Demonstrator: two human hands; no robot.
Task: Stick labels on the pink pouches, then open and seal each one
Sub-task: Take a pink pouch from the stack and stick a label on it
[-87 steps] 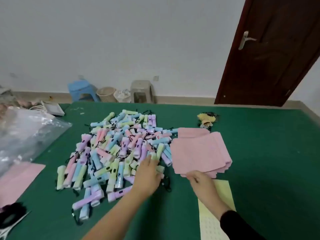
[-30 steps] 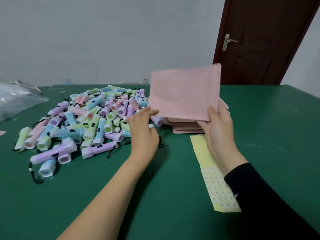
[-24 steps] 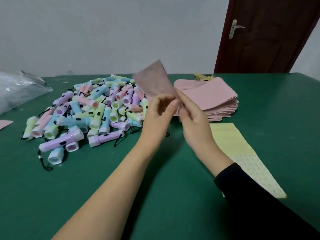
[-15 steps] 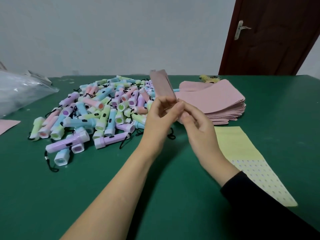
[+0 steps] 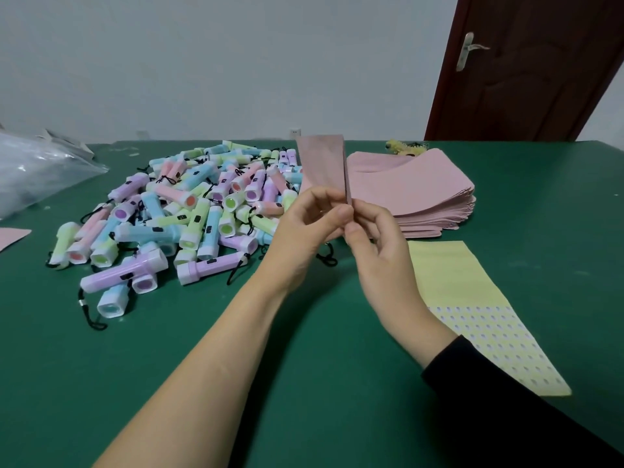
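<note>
Left hand [image 5: 304,228] and right hand [image 5: 374,238] still pinch the pink pouch [image 5: 322,163], now standing more upright

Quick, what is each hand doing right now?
Left hand: closed, pinching the bottom of the upright pink pouch.
Right hand: closed, pinching the same pouch's bottom edge.

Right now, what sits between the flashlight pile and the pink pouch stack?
Head view: one pink pouch, held upright off the table, pinched by the left hand and the right hand.
</note>
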